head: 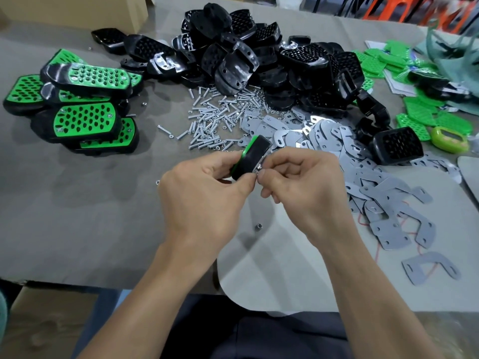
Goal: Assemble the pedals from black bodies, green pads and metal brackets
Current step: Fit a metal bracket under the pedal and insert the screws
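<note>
holding pedal (pixel 252 156) edge-on, long axis toward 1 o'clock; left hand (pixel 204 187) clamped round it, right hand (pixel 298 182) at 3 o'clock, fingertips (pixel 261 174) pinched on small fastener at its near end.

A worktop (pixel 77 203) covered in grey-brown sheeting is filling most of the view. Relative to the worktop: a cardboard box (pixel 77 11) is resting on its far left corner; a second cardboard box (pixel 44 322) is sitting below its near left edge. Orange plastic stools (pixel 394 7) are standing beyond its far right edge, with dark chair legs (pixel 326 5) beside them. A pale grey rounded sheet (pixel 280 275) is lying on the near edge. Diffuse light is falling evenly, casting soft shadows.
</note>
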`<action>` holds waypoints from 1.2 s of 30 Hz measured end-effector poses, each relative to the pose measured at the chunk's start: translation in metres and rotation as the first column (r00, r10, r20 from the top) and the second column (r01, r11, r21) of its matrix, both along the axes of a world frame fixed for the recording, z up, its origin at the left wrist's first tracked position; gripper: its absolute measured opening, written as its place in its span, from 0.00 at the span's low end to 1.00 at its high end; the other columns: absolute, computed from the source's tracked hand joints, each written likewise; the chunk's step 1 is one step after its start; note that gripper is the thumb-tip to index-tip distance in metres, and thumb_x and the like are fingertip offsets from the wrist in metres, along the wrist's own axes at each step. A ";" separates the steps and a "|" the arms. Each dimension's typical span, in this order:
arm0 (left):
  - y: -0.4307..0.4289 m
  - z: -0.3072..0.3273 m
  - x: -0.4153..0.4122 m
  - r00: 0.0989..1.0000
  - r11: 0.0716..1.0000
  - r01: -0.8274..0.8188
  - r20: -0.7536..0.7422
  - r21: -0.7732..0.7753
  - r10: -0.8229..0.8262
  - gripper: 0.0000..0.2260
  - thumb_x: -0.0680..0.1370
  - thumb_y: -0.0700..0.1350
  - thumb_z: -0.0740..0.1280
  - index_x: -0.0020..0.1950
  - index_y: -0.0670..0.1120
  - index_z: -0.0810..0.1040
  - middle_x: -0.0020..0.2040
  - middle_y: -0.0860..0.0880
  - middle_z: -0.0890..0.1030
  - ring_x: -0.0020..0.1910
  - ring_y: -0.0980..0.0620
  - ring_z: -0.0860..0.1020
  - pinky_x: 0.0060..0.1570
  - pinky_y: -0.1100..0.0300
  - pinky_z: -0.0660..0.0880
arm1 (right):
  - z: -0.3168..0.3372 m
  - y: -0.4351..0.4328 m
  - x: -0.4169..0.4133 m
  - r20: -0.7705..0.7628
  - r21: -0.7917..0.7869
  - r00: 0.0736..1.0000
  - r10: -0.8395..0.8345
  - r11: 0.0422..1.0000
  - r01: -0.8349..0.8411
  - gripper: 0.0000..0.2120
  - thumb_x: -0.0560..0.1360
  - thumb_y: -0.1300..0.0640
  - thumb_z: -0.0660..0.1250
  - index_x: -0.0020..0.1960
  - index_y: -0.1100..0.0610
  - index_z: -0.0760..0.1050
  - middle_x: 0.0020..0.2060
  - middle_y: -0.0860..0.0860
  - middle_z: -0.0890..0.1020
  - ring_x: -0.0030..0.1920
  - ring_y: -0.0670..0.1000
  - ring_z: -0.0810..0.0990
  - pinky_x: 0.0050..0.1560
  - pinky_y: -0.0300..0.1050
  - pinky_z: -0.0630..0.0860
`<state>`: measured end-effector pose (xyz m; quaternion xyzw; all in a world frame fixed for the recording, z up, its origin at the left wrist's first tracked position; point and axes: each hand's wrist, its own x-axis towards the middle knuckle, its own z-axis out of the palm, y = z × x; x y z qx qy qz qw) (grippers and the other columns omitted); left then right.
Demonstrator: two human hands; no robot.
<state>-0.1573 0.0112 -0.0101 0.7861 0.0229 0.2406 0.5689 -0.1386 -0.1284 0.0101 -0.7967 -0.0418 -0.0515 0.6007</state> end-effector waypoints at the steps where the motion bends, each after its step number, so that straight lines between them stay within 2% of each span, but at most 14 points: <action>1: 0.000 0.001 0.001 1.000 1.000 -0.001 0.000 0.001 0.001 0.23 0.64 0.52 0.78 0.42 0.82 0.76 0.37 0.75 0.80 0.39 0.71 0.82 0.42 0.62 0.83 | 0.001 0.000 0.000 0.039 -0.058 0.999 -0.030 0.998 0.032 0.08 0.69 0.66 0.72 0.36 0.54 0.81 0.26 0.51 0.81 0.26 0.50 0.80 0.29 0.44 0.73; 3: -0.001 -0.001 0.002 1.000 1.000 0.002 -0.004 0.006 -0.002 0.23 0.65 0.52 0.78 0.42 0.81 0.77 0.37 0.75 0.80 0.38 0.69 0.83 0.41 0.60 0.83 | 0.002 0.004 -0.003 0.174 -0.202 0.980 -0.101 0.970 0.135 0.05 0.68 0.62 0.73 0.37 0.53 0.81 0.29 0.47 0.82 0.28 0.49 0.80 0.30 0.48 0.77; 6: 0.000 -0.003 0.004 1.000 1.000 0.006 -0.020 -0.014 -0.006 0.20 0.65 0.53 0.79 0.44 0.79 0.79 0.38 0.70 0.83 0.37 0.63 0.85 0.45 0.51 0.85 | 0.005 0.010 -0.009 0.350 -0.334 0.928 -0.125 0.909 0.249 0.02 0.68 0.57 0.72 0.40 0.52 0.80 0.32 0.43 0.82 0.30 0.47 0.80 0.33 0.48 0.80; 11: 0.001 -0.007 0.002 0.999 0.999 0.005 -0.032 -0.036 -0.006 0.18 0.65 0.56 0.78 0.45 0.78 0.79 0.40 0.68 0.84 0.38 0.61 0.85 0.45 0.48 0.85 | 0.007 0.012 -0.012 0.445 -0.464 0.892 -0.075 0.833 0.302 0.03 0.67 0.56 0.72 0.35 0.54 0.80 0.25 0.47 0.78 0.28 0.49 0.78 0.32 0.45 0.77; 16: -0.001 -0.006 -0.003 0.999 1.000 -0.002 -0.052 0.007 0.002 0.20 0.65 0.56 0.78 0.45 0.81 0.77 0.40 0.71 0.83 0.37 0.63 0.85 0.48 0.51 0.84 | 0.005 0.009 -0.009 0.366 -0.359 0.920 -0.141 0.890 0.280 0.07 0.67 0.57 0.70 0.32 0.58 0.77 0.27 0.51 0.72 0.26 0.52 0.68 0.27 0.40 0.66; 19: 0.000 -0.007 -0.004 0.998 1.000 -0.008 -0.069 -0.029 0.006 0.18 0.65 0.55 0.76 0.48 0.76 0.81 0.40 0.67 0.85 0.39 0.61 0.86 0.49 0.48 0.84 | 0.007 0.005 -0.009 0.211 -0.257 0.976 -0.050 0.961 0.105 0.01 0.68 0.57 0.71 0.38 0.53 0.81 0.26 0.52 0.78 0.26 0.54 0.76 0.27 0.49 0.74; 21: 0.002 -0.007 -0.003 0.997 0.999 -0.004 -0.080 -0.033 0.002 0.18 0.65 0.53 0.76 0.50 0.73 0.83 0.41 0.66 0.85 0.40 0.61 0.86 0.49 0.48 0.84 | 0.008 0.003 -0.009 0.157 -0.242 0.988 -0.010 0.969 0.048 0.04 0.67 0.58 0.73 0.40 0.49 0.82 0.27 0.50 0.80 0.26 0.52 0.78 0.27 0.51 0.76; 23: 0.003 -0.005 -0.002 0.996 1.000 0.007 -0.086 -0.021 -0.009 0.18 0.65 0.54 0.75 0.51 0.73 0.83 0.41 0.66 0.85 0.40 0.62 0.86 0.50 0.49 0.84 | 0.008 0.002 -0.007 0.182 -0.288 0.983 -0.024 0.955 0.076 0.06 0.67 0.58 0.74 0.41 0.47 0.81 0.28 0.45 0.81 0.26 0.46 0.77 0.28 0.45 0.76; 27: 0.002 -0.005 -0.003 0.995 0.999 0.005 -0.097 -0.031 -0.008 0.18 0.64 0.54 0.74 0.51 0.72 0.83 0.41 0.64 0.86 0.40 0.58 0.86 0.49 0.48 0.84 | 0.004 0.006 -0.011 0.319 -0.396 0.947 -0.043 0.902 0.175 0.02 0.68 0.56 0.72 0.38 0.51 0.80 0.29 0.43 0.78 0.28 0.47 0.76 0.30 0.40 0.72; 29: 0.002 -0.006 -0.003 0.995 0.999 -0.004 -0.097 -0.042 0.000 0.18 0.64 0.53 0.75 0.51 0.72 0.83 0.40 0.61 0.86 0.40 0.55 0.87 0.49 0.48 0.84 | 0.001 0.006 -0.015 0.338 -0.392 0.940 -0.055 0.899 0.193 0.04 0.69 0.57 0.72 0.36 0.53 0.78 0.28 0.45 0.76 0.28 0.48 0.74 0.30 0.40 0.71; 31: 0.002 -0.006 -0.004 0.996 1.000 -0.002 -0.087 -0.011 0.001 0.19 0.65 0.54 0.74 0.51 0.75 0.82 0.39 0.59 0.87 0.40 0.55 0.87 0.49 0.49 0.84 | 0.000 0.006 -0.017 0.270 -0.332 0.961 -0.062 0.931 0.153 0.03 0.69 0.59 0.72 0.38 0.54 0.79 0.27 0.50 0.77 0.27 0.51 0.76 0.32 0.48 0.76; 33: 0.000 -0.005 -0.006 0.999 0.996 -0.017 -0.039 0.092 0.020 0.19 0.66 0.57 0.72 0.55 0.75 0.79 0.43 0.61 0.86 0.40 0.59 0.85 0.46 0.54 0.83 | 0.000 0.000 -0.015 0.132 -0.186 0.989 -0.070 0.978 0.094 0.04 0.70 0.62 0.72 0.40 0.54 0.80 0.26 0.52 0.80 0.27 0.56 0.80 0.33 0.56 0.80; 35: -0.004 -0.004 -0.010 0.997 0.967 -0.071 0.044 0.243 0.062 0.19 0.68 0.56 0.71 0.58 0.69 0.79 0.46 0.62 0.84 0.39 0.61 0.83 0.42 0.57 0.79 | -0.003 -0.008 -0.015 0.012 -0.046 0.999 -0.049 0.998 0.049 0.07 0.70 0.67 0.73 0.38 0.56 0.83 0.26 0.53 0.82 0.28 0.54 0.82 0.35 0.54 0.83; 36: -0.006 -0.006 -0.013 0.991 0.947 -0.103 0.109 0.305 0.073 0.16 0.69 0.54 0.72 0.56 0.64 0.83 0.44 0.59 0.85 0.39 0.59 0.82 0.40 0.58 0.77 | -0.004 -0.012 -0.018 -0.036 0.011 0.999 -0.036 0.999 0.036 0.08 0.71 0.69 0.73 0.37 0.58 0.83 0.27 0.54 0.83 0.28 0.53 0.83 0.35 0.51 0.83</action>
